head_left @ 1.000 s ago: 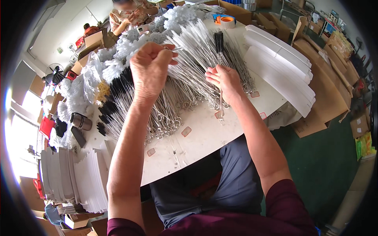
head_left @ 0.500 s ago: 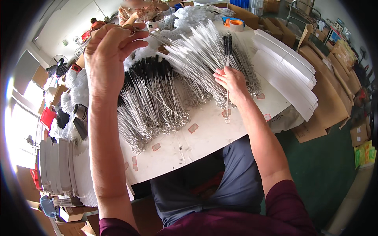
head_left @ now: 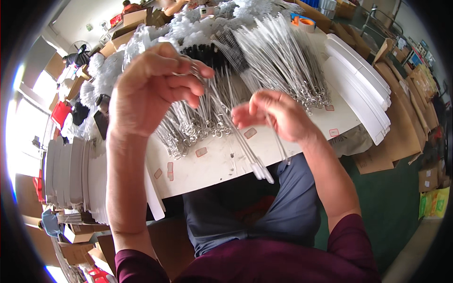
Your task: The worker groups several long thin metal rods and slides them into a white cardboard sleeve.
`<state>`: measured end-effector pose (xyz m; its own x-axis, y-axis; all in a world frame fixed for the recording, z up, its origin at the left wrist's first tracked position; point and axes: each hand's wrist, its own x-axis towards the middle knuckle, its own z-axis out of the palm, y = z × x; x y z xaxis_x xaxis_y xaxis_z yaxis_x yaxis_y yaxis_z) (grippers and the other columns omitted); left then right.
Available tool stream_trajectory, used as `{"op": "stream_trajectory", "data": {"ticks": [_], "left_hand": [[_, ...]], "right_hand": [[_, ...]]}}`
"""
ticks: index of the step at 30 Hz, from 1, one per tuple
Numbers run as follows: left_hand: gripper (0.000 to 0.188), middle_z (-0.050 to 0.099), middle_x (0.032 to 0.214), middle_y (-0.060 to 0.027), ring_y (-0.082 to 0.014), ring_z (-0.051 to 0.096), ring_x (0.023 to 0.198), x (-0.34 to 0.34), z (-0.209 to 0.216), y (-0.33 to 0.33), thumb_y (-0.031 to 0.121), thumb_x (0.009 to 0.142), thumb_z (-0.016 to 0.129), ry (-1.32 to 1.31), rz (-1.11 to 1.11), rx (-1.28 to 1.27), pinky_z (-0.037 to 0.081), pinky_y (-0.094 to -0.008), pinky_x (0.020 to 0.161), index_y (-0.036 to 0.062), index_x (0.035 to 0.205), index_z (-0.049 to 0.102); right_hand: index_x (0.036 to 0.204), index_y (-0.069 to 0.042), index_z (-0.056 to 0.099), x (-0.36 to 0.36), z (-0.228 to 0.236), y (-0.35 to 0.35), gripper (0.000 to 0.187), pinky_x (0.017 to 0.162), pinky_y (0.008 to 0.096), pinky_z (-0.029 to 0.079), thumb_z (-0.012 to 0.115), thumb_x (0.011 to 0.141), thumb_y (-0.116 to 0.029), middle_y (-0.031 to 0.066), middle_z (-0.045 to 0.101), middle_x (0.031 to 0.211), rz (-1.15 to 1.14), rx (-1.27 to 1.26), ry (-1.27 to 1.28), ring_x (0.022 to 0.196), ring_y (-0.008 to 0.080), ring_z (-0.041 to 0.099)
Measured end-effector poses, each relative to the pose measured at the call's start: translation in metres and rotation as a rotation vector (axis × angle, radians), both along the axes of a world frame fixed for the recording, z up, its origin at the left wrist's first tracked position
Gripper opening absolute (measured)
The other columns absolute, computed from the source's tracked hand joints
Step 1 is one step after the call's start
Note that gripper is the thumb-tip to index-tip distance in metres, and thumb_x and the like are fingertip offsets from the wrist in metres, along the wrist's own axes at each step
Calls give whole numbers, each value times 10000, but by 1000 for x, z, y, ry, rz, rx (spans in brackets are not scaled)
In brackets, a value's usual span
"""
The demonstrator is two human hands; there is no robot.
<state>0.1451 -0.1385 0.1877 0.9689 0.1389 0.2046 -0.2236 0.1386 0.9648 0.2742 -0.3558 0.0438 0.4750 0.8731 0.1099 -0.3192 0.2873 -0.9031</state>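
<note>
Wire brushes [head_left: 244, 144] hang from the left hand [head_left: 153, 87], gripped by their rings; the blurred right hand [head_left: 287, 115] seems clasped round darker brushes [head_left: 231, 52].

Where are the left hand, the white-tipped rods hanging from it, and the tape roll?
Left hand [head_left: 150, 89], head view: middle of the hand.
White-tipped rods [head_left: 259, 170], head view: white ends.
Tape roll [head_left: 307, 28], head view: outer side.

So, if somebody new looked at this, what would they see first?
Probably the left hand, left of centre, holding thin white-tipped wires by their looped ends, and the right hand beside it with dark-bristled wires at a slant. Beyond the right hand lies a huge fan of pale-bristled brushes, loops toward the person. Off to the right, a stack of long white sheets might catch the eye too.
</note>
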Motion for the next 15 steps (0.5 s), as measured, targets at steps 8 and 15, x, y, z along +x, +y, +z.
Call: {"op": "stream_trajectory", "data": {"ticks": [8,15], "left_hand": [[111,729,961,-247,-254,740,732,-30,-51,23,76,922,542,185,113,115,624,-343,648,-5,893,612],[68,705,842,-126,-158,711,722,-55,-90,37,29,952,593,188,189,317,598,-292,625,-24,909,594]], "right_hand": [[1084,47,583,-80,-31,-3,350,713,413,639,421,1122,-261,215,720,942,156,-186,121,785,300,753],[1193,58,592,-110,-59,0,374,647,362,619,417,1123,-264,144,690,807,205,-197,257,677,245,723]]}}
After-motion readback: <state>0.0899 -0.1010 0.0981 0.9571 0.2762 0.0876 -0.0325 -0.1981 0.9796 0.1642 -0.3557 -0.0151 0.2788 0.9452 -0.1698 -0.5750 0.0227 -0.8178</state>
